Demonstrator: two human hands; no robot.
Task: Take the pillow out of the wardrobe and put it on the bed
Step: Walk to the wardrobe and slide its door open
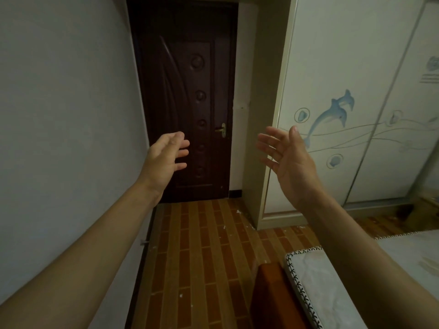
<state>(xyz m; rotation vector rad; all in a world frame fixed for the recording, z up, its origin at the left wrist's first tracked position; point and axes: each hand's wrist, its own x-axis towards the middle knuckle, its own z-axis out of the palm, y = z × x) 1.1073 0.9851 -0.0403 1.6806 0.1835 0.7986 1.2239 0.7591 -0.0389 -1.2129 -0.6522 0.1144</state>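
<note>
1. Left hand and right hand are raised, spread wide, holding nothing.
2. The pillow is unseen, presumably behind the closed wardrobe doors.
3. Risk: sliding the wrong door, or bumping the bed corner while turning.

No readable text, label, brand or number is to be found. The wardrobe door is marked only with painted dolphins and shells in bubbles (pictures, not writing), just right of the dark door.
</note>
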